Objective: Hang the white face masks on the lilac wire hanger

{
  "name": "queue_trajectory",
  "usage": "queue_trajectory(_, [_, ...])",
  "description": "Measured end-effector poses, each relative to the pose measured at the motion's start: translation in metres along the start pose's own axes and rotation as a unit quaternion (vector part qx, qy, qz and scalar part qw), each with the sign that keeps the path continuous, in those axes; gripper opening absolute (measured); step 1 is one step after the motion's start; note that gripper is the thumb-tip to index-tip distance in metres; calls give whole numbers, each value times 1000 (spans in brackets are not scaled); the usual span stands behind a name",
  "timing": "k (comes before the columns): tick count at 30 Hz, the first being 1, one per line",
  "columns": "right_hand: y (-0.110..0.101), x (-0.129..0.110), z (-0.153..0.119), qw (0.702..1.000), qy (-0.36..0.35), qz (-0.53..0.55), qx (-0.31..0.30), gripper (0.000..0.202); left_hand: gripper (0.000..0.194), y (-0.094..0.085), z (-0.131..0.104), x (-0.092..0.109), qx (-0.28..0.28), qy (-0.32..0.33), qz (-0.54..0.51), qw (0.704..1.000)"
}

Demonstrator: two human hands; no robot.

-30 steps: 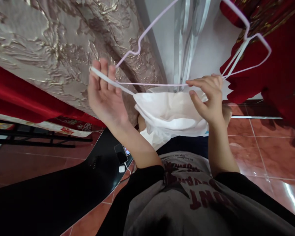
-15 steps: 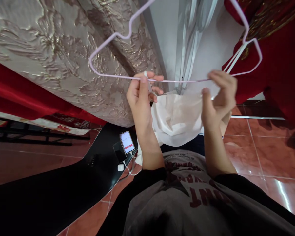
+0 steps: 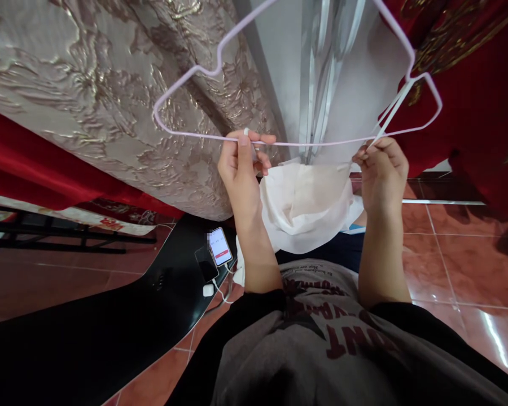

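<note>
A pale lilac wire hanger [image 3: 296, 145] spans the space in front of me, its top beyond the upper frame edge. My left hand [image 3: 242, 175] is closed on its bottom bar, thumb in front, with a bit of white strap by the fingers. The white strap [image 3: 390, 117] loops over the hanger's right-hand notch and runs down to my right hand [image 3: 384, 175], whose fingers pinch it just under the bar. Below the bar, between my forearms, hangs a white cloth garment [image 3: 309, 197] in loose folds.
On the left, a black bench [image 3: 110, 316] carries a lit phone [image 3: 220, 247], a dark phone [image 3: 206, 265] and a small white case [image 3: 208, 290] with cables. A beige embossed curtain [image 3: 110, 96] hangs left, red fabric [image 3: 478, 107] right. Red tiles [image 3: 469, 254] cover the floor.
My right hand has moved down from the bar and closed on the strap, pulling it taut. The hanger has shifted slightly left on its right side. My left hand keeps its hold.
</note>
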State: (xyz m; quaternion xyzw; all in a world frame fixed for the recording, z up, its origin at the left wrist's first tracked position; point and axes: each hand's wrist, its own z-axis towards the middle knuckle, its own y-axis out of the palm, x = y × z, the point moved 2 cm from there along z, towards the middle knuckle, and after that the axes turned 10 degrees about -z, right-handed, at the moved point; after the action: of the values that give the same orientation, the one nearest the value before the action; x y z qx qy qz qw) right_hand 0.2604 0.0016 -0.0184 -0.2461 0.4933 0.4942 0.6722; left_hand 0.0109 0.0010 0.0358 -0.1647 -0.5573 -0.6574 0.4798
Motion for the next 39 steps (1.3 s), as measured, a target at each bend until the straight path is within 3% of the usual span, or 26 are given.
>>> queue_trajectory(3, [-4, -19, -4, 997, -6, -48, -51, 16, 29, -3, 2, -1, 14, -22, 9, 1000])
queue_trajectory(6, [1, -45, -7, 989, -64, -103, -81, 25, 31, -7, 6, -3, 9, -20, 5, 1000])
queue_trajectory(11, [19, -83, 17, 968, -215, -126, -18, 23, 29, -11, 9, -4, -26, 24, 31, 999])
queue_trajectory(15, [3, -85, 55, 941, -325, -92, 31, 27, 28, -11, 7, -3, -28, 14, 49, 998])
queue_trajectory(17, [-17, -74, 66, 930, -342, -93, 100, 24, 29, -11, 6, -2, -11, 7, 49, 999])
queue_trajectory(20, [-45, -54, 61, 885, -348, -72, 300, 13, 30, -10, 6, -4, 5, -9, 36, 999])
queue_trajectory(22, [-49, -48, 47, 858, -368, -27, 357, 24, 29, -8, 6, -8, 3, -28, 27, 999])
queue_trajectory(25, [-32, -55, 27, 887, -370, -44, 272, 35, 30, -2, 5, -13, -7, -52, 10, 999])
queue_trajectory(28, [-4, -65, 15, 936, -303, -152, 93, 12, 30, 2, 1, -14, -5, -51, 13, 999])
queue_trajectory(30, [11, -65, 11, 935, -262, -233, -46, 17, 27, 0, -2, -14, -15, -38, 22, 999])
queue_trajectory(32, [19, -58, 8, 916, -235, -299, -127, 23, 19, -5, -2, -13, -28, -24, 21, 999])
queue_trajectory(35, [21, -50, 6, 909, -218, -324, -148, 32, 5, -22, 2, -7, 0, 26, 21, 999])
queue_trajectory(39, [19, -53, 4, 916, -227, -307, -123, 27, 38, -52, 11, 16, 140, 198, 76, 967])
